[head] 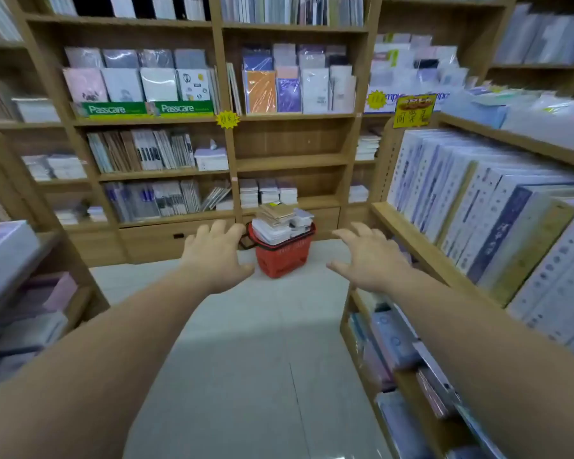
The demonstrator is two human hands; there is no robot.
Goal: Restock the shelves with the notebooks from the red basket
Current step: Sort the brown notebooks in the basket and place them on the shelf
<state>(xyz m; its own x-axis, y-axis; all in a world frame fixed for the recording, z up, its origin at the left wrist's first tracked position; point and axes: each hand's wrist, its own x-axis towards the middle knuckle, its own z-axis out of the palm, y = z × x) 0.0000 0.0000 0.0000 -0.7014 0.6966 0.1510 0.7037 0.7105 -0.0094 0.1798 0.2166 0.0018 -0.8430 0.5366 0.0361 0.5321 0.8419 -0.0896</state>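
Both arms out, left grip (pixel 214 251) and right grip (pixel 367 256) spread, empty, framing red basket (pixel 280 258) heaped with notebooks (pixel 279 223) on floor below wooden shelves (pixel 292 162), ready for first pick.

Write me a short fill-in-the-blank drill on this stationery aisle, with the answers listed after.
1. The notebooks are heaped in a basket coloured ____.
2. That basket stands on the ____.
3. The left hand and right hand are both open and hold ____.
4. The green shelf strip reads ____.

Answers: red; floor; nothing; Passcare
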